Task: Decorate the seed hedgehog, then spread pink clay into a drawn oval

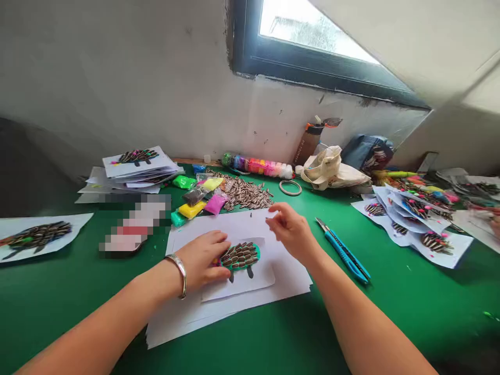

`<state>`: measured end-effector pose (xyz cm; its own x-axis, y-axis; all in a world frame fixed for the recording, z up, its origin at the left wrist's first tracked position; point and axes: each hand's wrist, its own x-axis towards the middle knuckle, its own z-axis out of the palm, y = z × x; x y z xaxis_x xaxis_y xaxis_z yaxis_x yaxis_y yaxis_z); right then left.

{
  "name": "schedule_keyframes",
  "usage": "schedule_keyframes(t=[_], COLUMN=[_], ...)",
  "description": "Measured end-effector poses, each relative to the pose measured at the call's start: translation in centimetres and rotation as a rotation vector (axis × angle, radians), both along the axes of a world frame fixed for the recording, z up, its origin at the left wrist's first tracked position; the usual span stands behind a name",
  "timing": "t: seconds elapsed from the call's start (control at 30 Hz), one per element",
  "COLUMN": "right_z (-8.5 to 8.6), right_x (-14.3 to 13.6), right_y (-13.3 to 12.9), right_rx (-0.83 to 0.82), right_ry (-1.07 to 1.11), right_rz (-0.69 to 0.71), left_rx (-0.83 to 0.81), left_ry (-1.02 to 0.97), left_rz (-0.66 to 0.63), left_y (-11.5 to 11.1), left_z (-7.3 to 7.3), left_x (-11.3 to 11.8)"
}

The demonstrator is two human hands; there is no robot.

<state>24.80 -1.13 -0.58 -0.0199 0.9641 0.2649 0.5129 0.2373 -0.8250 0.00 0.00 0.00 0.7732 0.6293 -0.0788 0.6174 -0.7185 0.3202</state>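
Your left hand rests, fingers spread, on the sunflower-seed picture; your right hand, beyond it, pinches narrowly.

The card lies face up, slightly askew, on paper sheets. Its teal shape bears close rows of dark seeds above two black legs. More seeds form a loose heap beyond the sheets.

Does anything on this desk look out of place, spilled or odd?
Two small things: the blue cutter lies right of the right hand with its metal blade seemingly exposed, and what looks like a stray seed sits on the white paper, apart from the seed heap.
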Motion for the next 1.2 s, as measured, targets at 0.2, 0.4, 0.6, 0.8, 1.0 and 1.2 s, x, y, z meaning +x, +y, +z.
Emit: schedule_keyframes(t=[0.2, 0.4, 0.6, 0.8, 1.0, 1.2], right_z=[-1.0, -1.8, -1.5, -1.5, -1.7, -1.7], right_x=[-1.1, -1.1, -1.2, -1.3, -1.4, -1.7], right_y=[-1.0, -0.7, -0.6, -0.5, -0.6, -0.6], right_rx=[-0.305, -0.334, -0.37, -0.315, -0.245, -0.23], right_ry=[-0.077, -0.125, -0.174, -0.259, -0.382, -0.465], right_rz=[0.209, 0.132, 0.104, 0.115, 0.111, 0.132], left_rx=[0.05, 0.061, 0.041, 0.031, 0.026, 0.029], left_ry=[-0.146, -0.202, -0.202, -0.171, -0.182, -0.188], left_rz=[0.09, 0.094, 0.062, 0.056, 0.07, 0.108], left_y=[0.3, 0.3, 0.7, 0.8, 0.6, 0.3], left_z=[-3.4, -5.3, -5.3, -5.2, -5.1, -4.8], left_x=[-1.6, -2.4, -2.6, -2.7, -2.5, -2.2])
